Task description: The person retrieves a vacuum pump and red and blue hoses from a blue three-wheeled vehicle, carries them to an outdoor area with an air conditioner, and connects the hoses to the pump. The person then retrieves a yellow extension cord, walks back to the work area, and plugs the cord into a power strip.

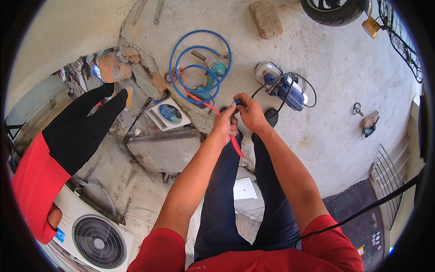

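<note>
While the left hand [224, 123] curls its fingers around a flexible red hose [236, 147], the right hand [252, 113] pinches a small blue piece [237, 102] beside the left fingertips; beyond the fingers, leftward, lies a coiled blue hose [201, 31].

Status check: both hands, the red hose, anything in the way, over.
Left hand closed around red hose. Right hand pinching small blue piece. Blue hose coil on floor beyond; hands look unobstructed.
</note>
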`<state>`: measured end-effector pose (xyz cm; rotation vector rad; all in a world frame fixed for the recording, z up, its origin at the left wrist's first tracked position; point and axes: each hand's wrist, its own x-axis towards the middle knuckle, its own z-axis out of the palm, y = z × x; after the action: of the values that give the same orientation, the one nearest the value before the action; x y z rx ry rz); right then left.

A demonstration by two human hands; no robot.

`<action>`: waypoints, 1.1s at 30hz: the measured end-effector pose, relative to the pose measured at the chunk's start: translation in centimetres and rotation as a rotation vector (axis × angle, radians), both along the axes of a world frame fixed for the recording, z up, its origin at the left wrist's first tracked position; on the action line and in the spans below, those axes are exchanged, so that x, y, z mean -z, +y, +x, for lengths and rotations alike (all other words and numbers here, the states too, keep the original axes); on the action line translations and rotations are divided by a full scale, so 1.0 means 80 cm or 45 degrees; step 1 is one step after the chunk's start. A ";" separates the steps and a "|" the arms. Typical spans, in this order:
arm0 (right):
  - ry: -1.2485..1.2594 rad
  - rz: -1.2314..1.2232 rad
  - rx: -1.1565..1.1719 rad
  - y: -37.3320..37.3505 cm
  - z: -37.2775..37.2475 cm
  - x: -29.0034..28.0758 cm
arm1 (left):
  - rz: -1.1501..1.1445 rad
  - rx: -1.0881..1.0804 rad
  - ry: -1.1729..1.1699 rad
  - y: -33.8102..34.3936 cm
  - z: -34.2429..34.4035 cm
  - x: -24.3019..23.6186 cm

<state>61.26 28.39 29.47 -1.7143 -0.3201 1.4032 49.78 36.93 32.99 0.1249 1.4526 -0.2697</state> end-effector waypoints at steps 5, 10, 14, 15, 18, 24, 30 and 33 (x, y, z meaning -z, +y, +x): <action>-0.186 -0.045 -0.172 0.008 0.012 0.003 | 0.165 0.180 0.091 0.003 0.000 -0.002; -0.369 -0.168 0.249 0.017 0.029 0.012 | -0.081 -0.048 0.079 0.005 0.001 -0.002; -0.426 -0.043 0.161 0.022 0.043 0.020 | 0.112 -0.076 0.108 0.006 0.002 -0.002; -0.318 -0.118 0.090 0.024 0.045 0.021 | 0.275 -0.097 0.089 0.006 0.003 -0.001; -0.451 -0.188 0.095 0.025 0.044 0.023 | 0.267 -0.085 0.098 0.005 0.004 -0.001; -0.367 -0.564 0.502 0.003 0.027 0.028 | 0.307 0.053 -0.027 -0.001 0.009 0.001; 0.368 -0.868 1.045 -0.018 0.014 0.039 | 0.262 0.189 -0.111 -0.010 0.014 0.001; 0.466 -0.809 1.105 -0.024 0.008 0.046 | 0.291 0.168 -0.147 -0.015 0.015 -0.001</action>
<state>61.88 26.50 25.75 -1.6767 1.0553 1.1416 50.98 35.75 33.04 0.4165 1.3587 -0.1999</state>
